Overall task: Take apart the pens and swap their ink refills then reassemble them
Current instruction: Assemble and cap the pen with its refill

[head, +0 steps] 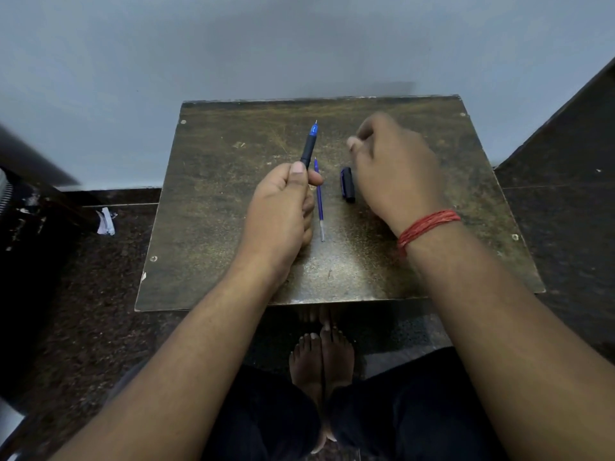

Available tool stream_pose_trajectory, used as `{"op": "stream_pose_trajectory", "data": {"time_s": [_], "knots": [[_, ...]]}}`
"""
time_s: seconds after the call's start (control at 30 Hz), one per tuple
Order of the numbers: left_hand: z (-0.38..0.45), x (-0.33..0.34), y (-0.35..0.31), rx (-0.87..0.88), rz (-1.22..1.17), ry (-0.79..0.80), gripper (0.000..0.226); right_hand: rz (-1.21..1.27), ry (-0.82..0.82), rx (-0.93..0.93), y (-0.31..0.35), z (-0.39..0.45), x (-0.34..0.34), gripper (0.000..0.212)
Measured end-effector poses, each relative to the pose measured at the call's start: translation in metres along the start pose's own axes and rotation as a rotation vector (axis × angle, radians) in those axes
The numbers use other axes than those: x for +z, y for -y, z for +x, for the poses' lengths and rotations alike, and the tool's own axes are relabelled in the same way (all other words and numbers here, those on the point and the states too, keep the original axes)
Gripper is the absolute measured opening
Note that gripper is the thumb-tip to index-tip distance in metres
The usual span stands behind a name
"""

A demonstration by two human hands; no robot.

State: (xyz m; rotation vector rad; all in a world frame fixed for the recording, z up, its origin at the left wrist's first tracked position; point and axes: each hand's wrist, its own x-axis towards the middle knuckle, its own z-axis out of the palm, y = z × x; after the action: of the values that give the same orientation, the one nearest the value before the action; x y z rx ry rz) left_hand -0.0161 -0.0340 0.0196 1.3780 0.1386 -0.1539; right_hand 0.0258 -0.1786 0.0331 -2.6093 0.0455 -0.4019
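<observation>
My left hand [283,207] grips a black pen with a blue tip [309,144], its point aimed away from me above the small brown table [206,211]. A loose blue ink refill [319,201] lies on the table just right of that hand. A dark pen cap [347,184] rests further right, beside my right hand [396,168]. That hand hovers over the table's right half with its fingers curled; whether it holds anything is hidden. A red thread band circles its wrist.
The table stands against a pale wall [233,44] on a dark speckled floor [100,277]. A crumpled white scrap [106,221] lies on the floor to the left. My bare feet [321,361] show beneath the table's near edge.
</observation>
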Motion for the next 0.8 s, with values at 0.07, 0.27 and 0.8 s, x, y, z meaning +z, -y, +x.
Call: {"op": "stream_pose_trajectory", "data": {"time_s": [0.07, 0.27, 0.8], "knots": [[-0.001, -0.001, 0.001, 0.001, 0.028, 0.006, 0.033, 0.228, -0.063, 0.05, 0.0, 0.001, -0.006, 0.017], [-0.001, 0.003, 0.008, 0.057, 0.242, 0.041, 0.032, 0.727, 0.216, 0.187, 0.003, -0.006, 0.002, 0.028], [-0.004, 0.01, -0.001, -0.001, 0.083, 0.105, 0.035, 1.217, 0.265, 0.275, 0.001, -0.001, 0.005, 0.011]]}}
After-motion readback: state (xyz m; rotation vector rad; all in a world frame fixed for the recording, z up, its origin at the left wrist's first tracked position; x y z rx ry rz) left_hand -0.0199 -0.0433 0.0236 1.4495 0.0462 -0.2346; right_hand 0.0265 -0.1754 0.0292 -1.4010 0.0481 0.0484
